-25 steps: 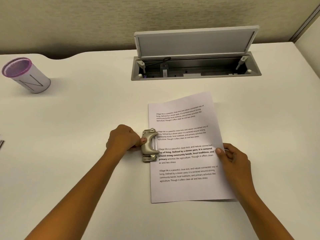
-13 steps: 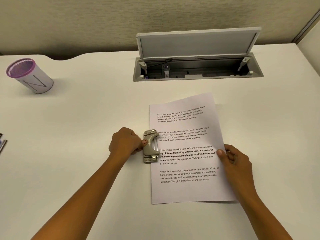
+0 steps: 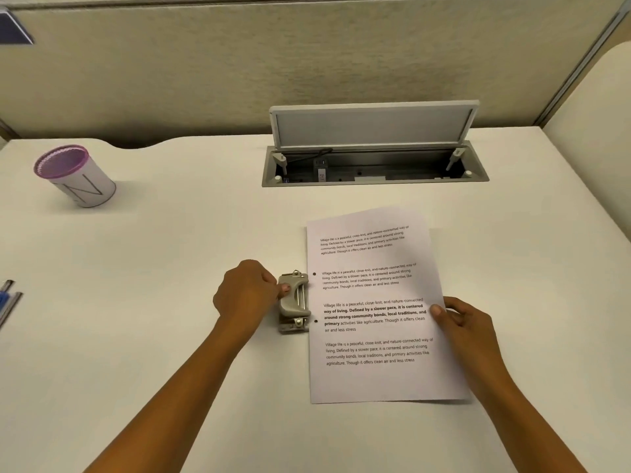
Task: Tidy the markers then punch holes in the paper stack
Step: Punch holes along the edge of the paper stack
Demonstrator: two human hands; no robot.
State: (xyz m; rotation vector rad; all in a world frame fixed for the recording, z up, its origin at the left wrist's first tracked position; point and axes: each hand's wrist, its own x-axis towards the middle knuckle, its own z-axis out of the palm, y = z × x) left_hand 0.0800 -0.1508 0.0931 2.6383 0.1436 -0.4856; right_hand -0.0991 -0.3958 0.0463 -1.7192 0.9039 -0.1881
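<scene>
The white desk (image 3: 153, 336) carries everything. On it the paper stack (image 3: 379, 308) has come clear of the hole punch (image 3: 294, 303). Half a second ago its left edge sat inside the punch's slot; now that edge lies just beside the punch, and two dark holes (image 3: 314, 274) show in the left margin, one level with each end of the punch. That reads as the punching step done, at least for the top sheet; whether the lower sheets are cut through cannot be seen.

The right hand (image 3: 467, 324) is closed on the stack's right edge, thumb on top of the sheet, fingers tucked under or beside it. The left hand (image 3: 247, 291) is curled against the punch's left side with its thumb on the grey lever, steadying it.

Behind the paper, an open cable box (image 3: 375, 165) is set into the desk with its lid raised. It is well apart from the stack and blocks nothing. Far left stands a white cup (image 3: 76, 177) with a purple rim; nothing shows above that rim. At the left border a few pens or markers (image 3: 8, 302) lie on the desk, cut off by the frame, so the tidying may not be finished. Nothing stands in the way of lifting the stack off.
</scene>
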